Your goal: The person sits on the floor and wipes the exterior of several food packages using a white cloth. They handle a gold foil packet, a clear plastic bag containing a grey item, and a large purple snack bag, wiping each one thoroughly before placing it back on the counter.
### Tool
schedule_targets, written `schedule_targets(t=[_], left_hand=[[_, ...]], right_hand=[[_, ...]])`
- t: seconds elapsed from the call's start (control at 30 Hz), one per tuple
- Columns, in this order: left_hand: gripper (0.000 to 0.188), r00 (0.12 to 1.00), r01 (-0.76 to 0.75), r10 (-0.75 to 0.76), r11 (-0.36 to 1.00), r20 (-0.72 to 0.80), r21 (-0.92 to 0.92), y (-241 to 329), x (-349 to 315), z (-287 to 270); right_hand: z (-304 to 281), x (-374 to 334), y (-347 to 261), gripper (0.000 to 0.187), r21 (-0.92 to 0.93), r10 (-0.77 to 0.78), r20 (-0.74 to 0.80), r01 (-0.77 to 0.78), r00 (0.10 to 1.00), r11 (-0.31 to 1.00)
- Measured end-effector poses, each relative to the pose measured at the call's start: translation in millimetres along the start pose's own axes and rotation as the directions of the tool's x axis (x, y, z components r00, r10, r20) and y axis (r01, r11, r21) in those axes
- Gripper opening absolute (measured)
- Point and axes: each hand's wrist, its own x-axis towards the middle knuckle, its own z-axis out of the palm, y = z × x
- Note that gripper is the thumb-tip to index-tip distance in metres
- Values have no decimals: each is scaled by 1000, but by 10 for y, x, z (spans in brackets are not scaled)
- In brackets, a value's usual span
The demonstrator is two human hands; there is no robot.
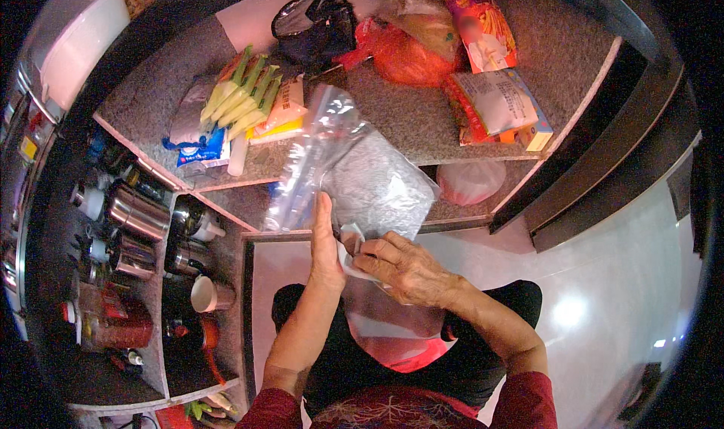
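Note:
In front of me, a clear zip-top plastic bag with something flat and silvery-grey inside is held up, its zip edge toward the left. My left hand grips the bag by its near left corner, thumb upright along it. Close against it, my right hand has its fingers curled and pinches a small white piece at the bag's near edge. Whether that white piece is cloth or paper I cannot tell. Beyond the bag lie long yellow-green packets on the stone shelf.
The speckled stone shelf also bears a black bag, a red plastic bag and snack packets. A white-and-pink bag sits below. Left shelves hold a steel pot, jars and a pale cup.

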Motion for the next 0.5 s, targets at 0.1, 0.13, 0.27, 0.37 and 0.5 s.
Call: schedule_targets(t=[0.1, 0.13, 0.27, 0.37, 0.5], left_hand=[[50, 995, -29, 30, 1000, 91, -12, -54, -42, 11], [49, 989, -78, 79, 997, 124, -13, -80, -89, 112], [46, 976, 93, -67, 989, 206, -119, -156, -125, 152], [43, 969, 112, -86, 989, 233, -100, -191, -117, 127], [46, 981, -1, -7, 999, 195, 41, -124, -102, 52]], right_hand=[[-151, 135, 95, 46, 92, 83, -241, -63, 967, 994], [-222, 190, 159, 43, 4, 145, -363, -154, 920, 988], [-297, 287, 416, 42, -208, 276, -497, -422, 823, 882], [-173, 327, 416, 45, -260, 241, -436, -378, 867, 889], [16, 381, 262, 49, -244, 133, -324, -219, 937, 945]])
